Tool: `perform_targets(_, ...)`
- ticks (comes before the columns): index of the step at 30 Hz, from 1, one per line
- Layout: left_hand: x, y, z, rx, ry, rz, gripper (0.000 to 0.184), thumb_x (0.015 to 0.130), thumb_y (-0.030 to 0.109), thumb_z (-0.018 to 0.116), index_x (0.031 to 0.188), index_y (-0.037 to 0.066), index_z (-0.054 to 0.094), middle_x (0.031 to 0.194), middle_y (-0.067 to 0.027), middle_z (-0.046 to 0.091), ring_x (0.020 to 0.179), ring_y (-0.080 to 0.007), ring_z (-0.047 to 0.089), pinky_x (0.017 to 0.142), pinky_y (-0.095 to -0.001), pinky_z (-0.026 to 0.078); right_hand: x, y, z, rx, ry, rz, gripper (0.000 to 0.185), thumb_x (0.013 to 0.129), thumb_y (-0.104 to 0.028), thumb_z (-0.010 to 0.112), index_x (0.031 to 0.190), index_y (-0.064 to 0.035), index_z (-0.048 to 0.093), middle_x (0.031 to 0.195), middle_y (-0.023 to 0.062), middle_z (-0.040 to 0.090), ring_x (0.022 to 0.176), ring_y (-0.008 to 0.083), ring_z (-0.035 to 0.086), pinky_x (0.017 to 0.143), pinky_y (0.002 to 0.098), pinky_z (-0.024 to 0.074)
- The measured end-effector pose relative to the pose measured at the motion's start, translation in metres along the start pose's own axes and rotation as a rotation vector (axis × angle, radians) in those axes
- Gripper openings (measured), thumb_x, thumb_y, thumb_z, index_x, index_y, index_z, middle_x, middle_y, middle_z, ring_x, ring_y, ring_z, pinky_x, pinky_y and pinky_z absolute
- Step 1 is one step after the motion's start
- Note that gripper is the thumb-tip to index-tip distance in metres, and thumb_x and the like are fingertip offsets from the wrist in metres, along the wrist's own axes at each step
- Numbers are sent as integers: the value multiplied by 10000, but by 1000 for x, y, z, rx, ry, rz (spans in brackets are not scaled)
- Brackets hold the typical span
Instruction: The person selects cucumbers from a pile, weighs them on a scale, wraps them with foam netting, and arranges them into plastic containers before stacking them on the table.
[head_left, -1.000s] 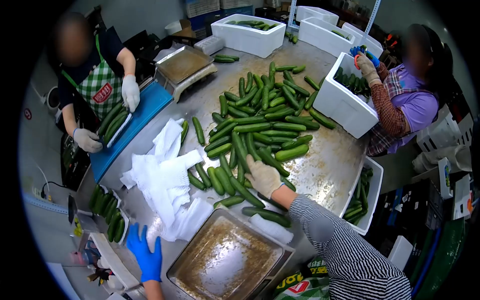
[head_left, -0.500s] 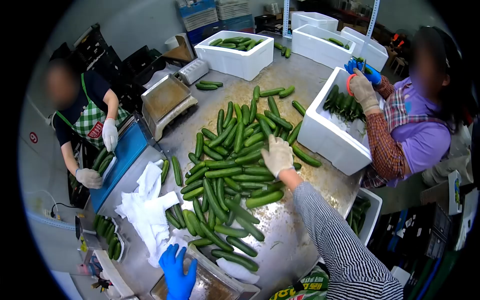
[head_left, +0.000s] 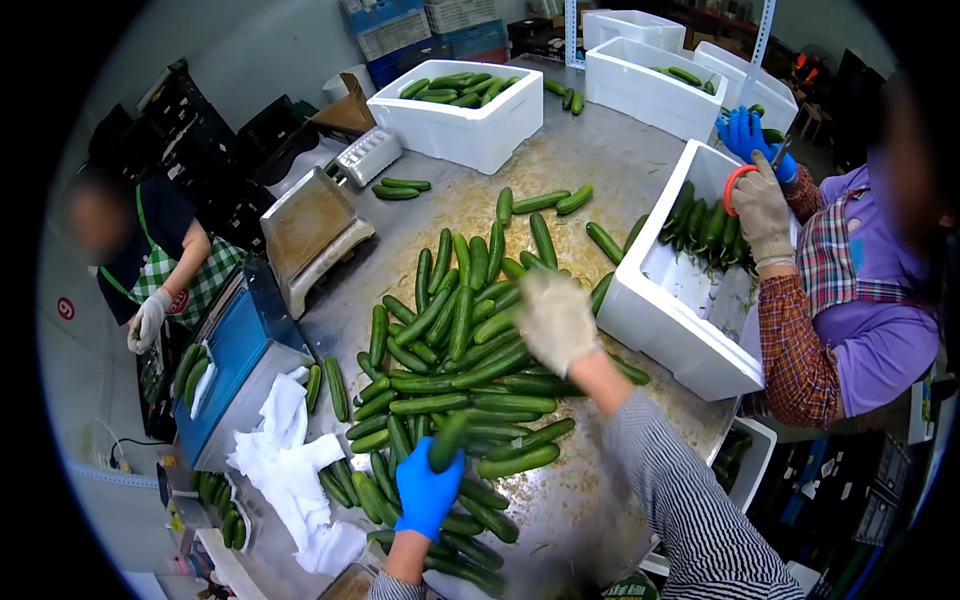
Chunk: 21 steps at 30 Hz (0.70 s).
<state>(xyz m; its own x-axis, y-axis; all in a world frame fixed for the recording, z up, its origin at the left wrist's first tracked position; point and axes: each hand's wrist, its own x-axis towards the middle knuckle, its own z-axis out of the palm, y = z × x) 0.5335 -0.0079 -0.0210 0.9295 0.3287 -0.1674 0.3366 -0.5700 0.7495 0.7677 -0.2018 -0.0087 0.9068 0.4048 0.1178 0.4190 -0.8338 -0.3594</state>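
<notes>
A large pile of cucumbers (head_left: 450, 345) lies on the metal table in front of me. My left hand (head_left: 428, 492), in a blue glove, is closed around a single cucumber (head_left: 449, 441) at the near side of the pile. My right hand (head_left: 557, 320), wearing a cream glove, is over the pile's right side. Motion smears its fingers, so I cannot tell whether they grip anything. Crumpled white cloths (head_left: 290, 460) lie left of my left hand.
White foam boxes of cucumbers stand at the back (head_left: 470, 125) and right (head_left: 680, 340). A scale (head_left: 312, 240) sits at the left. One co-worker (head_left: 835, 290) holds red-handled scissors (head_left: 737, 188); another person (head_left: 175, 245) is at the left.
My left hand has moved forward from the near edge to the pile and closed on a cucumber. My right hand still hovers around the right side, now blurred. The left co-worker's hands have shifted.
</notes>
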Motion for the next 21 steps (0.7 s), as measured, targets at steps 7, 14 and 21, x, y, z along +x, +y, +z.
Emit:
perform_targets(7,39,36,16,-1159,69,-379,378,947,241,666,1229,4,581,1116,-149,662,1001,-211,656,877,-361,532,-4,4,16,317,-145,269,313,961,-217,471,1089,68,467,919,239,616,778,349,680,698,459,584)
perform_targets(14,51,-1,38,-1573,68,-540,380,958,216,647,1289,49,562,1175,-87,642,1118,-240,606,978,-395,503,48,8,36,44,156,58,290,869,-289,599,913,-3,606,809,156,624,752,283,624,639,432,531)
perform_targets(21,-18,-9,-27,-840,120,-303,581,834,97,715,1361,2,490,1278,-140,587,1138,-267,598,995,-396,484,114,45,54,121,100,219,375,901,-250,568,1134,42,609,1005,289,658,946,440,638,872,495,509)
